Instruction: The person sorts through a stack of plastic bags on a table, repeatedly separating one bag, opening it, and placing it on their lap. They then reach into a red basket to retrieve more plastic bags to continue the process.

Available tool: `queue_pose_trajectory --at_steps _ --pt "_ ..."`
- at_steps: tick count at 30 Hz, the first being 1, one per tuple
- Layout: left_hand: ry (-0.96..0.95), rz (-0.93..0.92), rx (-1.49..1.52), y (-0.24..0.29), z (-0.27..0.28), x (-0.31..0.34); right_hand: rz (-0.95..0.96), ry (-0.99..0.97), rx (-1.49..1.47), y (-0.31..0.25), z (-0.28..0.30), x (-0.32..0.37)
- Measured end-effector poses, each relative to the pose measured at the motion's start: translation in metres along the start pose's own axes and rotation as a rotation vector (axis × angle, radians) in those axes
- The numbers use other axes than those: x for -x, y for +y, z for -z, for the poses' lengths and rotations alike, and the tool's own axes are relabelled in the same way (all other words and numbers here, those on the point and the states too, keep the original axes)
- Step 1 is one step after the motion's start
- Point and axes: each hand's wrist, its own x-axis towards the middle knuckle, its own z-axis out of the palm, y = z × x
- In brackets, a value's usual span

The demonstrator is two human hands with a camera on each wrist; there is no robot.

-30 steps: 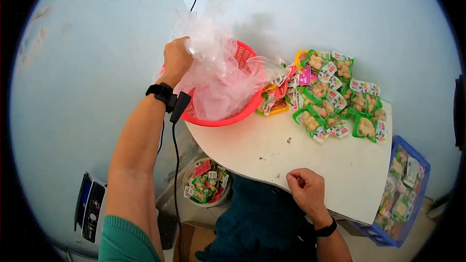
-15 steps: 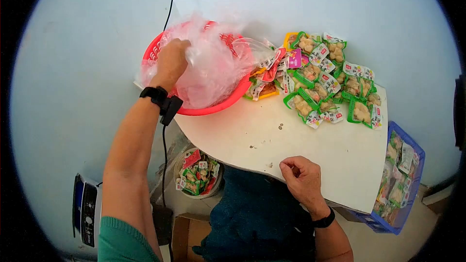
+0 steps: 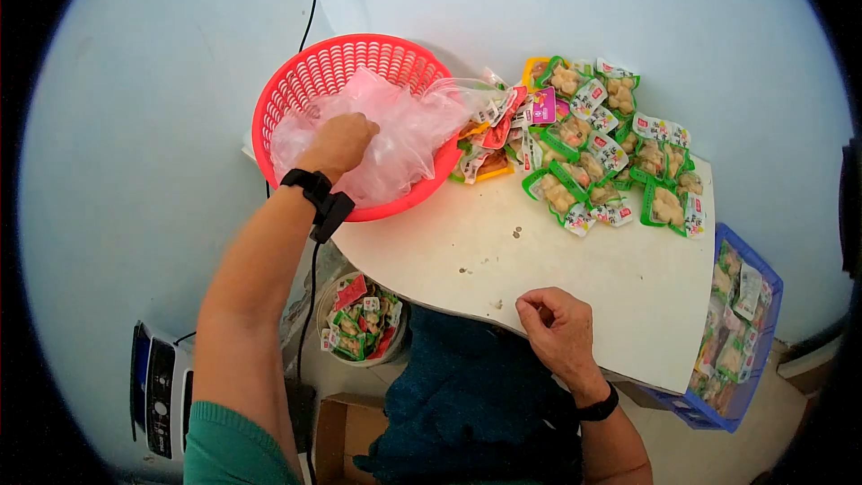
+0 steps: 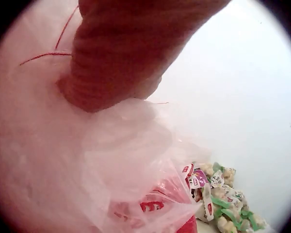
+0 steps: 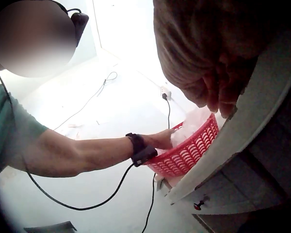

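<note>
My left hand (image 3: 341, 145) is down in the red plastic basket (image 3: 269, 90), its curled fingers gripping the crumpled clear plastic bag (image 3: 400, 148). In the left wrist view the fingertips are hidden in the cloudy film of the bag (image 4: 131, 155). My right hand (image 3: 561, 328) rests at the front edge of the white table (image 3: 431, 251), fingers loosely curled and holding nothing. Part of the bag spreads over the basket's right rim, beside a heap of small food packets (image 3: 584, 148) with green edges and white labels.
A blue crate (image 3: 763, 341) of packets stands to the right below the table. Under the front edge sits a round bucket (image 3: 325, 319) with more packets, near an open cardboard box (image 3: 332, 413). A dark cable (image 3: 312, 305) hangs beside my left arm.
My left hand has lowered the raised plastic bag into the basket and moved slightly right, so more of the basket's back wall shows. My right hand stays in place at the table edge.
</note>
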Motion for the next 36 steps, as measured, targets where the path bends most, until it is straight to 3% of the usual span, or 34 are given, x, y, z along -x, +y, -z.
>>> queue_pose_trajectory --at_steps 7,10,13,19,25,31,34,36 --pt "-0.138 0.175 0.276 -0.020 -0.022 -0.006 0.004 -0.009 -0.046 0.002 0.001 0.001" --pt "-0.248 0.286 0.304 -0.020 0.013 -0.010 -0.019 -0.016 -0.033 0.002 0.002 0.000" --pt "-0.206 0.279 0.295 -0.011 0.039 -0.001 -0.018 -0.016 -0.017 0.001 0.001 0.000" --pt "-0.007 0.212 0.213 -0.010 0.037 0.007 -0.027 -0.009 -0.002 0.003 0.000 0.001" --pt "-0.203 0.156 0.306 -0.015 0.013 0.004 -0.031 -0.007 -0.004 0.001 -0.001 0.000" --pt "-0.132 0.127 0.399 -0.013 -0.022 -0.001 -0.029 -0.007 0.024 0.000 0.000 0.000" --pt "-0.377 0.119 0.590 0.006 0.023 -0.001 -0.013 -0.007 0.029 0.000 -0.001 0.000" --pt "-0.382 0.105 0.588 0.007 0.011 -0.005 -0.013 -0.009 0.032 0.000 -0.001 0.000"
